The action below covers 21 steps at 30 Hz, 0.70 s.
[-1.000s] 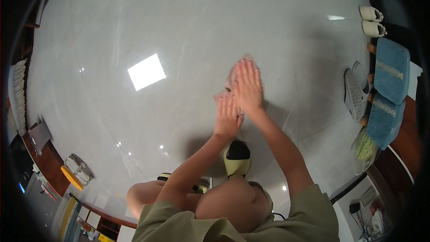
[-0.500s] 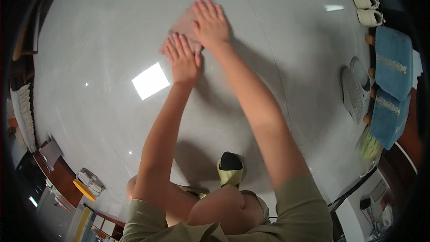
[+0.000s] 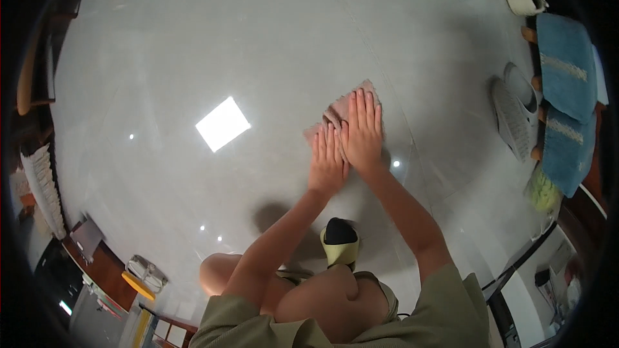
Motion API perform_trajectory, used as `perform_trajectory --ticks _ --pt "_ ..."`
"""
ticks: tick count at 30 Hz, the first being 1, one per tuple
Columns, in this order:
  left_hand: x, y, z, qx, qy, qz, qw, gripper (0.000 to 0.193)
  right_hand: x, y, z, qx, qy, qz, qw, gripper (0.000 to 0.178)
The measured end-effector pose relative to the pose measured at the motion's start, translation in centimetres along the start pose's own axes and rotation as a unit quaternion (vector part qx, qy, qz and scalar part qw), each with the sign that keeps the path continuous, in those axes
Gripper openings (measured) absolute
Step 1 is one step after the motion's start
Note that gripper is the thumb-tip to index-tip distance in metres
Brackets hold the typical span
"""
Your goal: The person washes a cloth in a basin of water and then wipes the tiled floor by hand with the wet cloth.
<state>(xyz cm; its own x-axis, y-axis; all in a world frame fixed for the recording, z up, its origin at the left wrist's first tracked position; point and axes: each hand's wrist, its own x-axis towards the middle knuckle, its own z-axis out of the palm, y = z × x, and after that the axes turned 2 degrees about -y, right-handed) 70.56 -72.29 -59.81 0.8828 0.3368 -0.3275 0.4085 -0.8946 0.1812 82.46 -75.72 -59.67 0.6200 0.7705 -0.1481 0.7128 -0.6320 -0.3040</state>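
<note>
A pink cloth (image 3: 335,111) lies on the glossy grey tiled floor (image 3: 161,51), bunched into folds between my hands and spread flatter at its far corner. My left hand (image 3: 327,166) presses flat on its near left part, fingers stretched out and pointing away from me. Just to the right, my right hand (image 3: 364,138) also lies flat on the cloth, its straight fingers reaching farther up. The two hands are close together at the thumbs. Neither hand's fingers are curled round the cloth, and the palms hide part of it.
My foot in a yellow-green slipper (image 3: 340,251) stands near me. On the right are white shoes (image 3: 525,2), grey slippers (image 3: 509,119) and blue cloth-covered seats (image 3: 567,67) with wooden legs. At left stand wooden furniture and a pale bag (image 3: 147,272). A thin tile seam (image 3: 373,61) crosses the floor.
Both hands have slid the cloth across the floor toward me and to the right. The cloth has become more bunched, and the hands are closer together.
</note>
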Motion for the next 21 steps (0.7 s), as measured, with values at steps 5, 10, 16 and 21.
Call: perform_trajectory --ticks 5,10,16,21 --pt "2.0 -6.5 -1.0 -0.044 0.017 -0.068 0.997 0.069 6.8 -4.4 1.1 0.003 0.023 -0.129 0.991 0.058" --pt "8.7 -10.6 -2.8 -0.022 0.158 -0.120 0.980 0.068 16.1 -6.6 2.5 -0.021 0.124 -0.164 0.978 0.056" --pt "14.5 -5.9 -3.7 0.051 0.127 -0.075 0.988 0.068 18.9 1.8 0.0 -0.052 0.120 -0.159 0.979 0.054" --pt "12.4 -0.3 -3.5 0.078 0.062 0.020 0.995 0.067 11.5 7.7 -0.9 -0.044 0.120 -0.086 0.988 0.052"
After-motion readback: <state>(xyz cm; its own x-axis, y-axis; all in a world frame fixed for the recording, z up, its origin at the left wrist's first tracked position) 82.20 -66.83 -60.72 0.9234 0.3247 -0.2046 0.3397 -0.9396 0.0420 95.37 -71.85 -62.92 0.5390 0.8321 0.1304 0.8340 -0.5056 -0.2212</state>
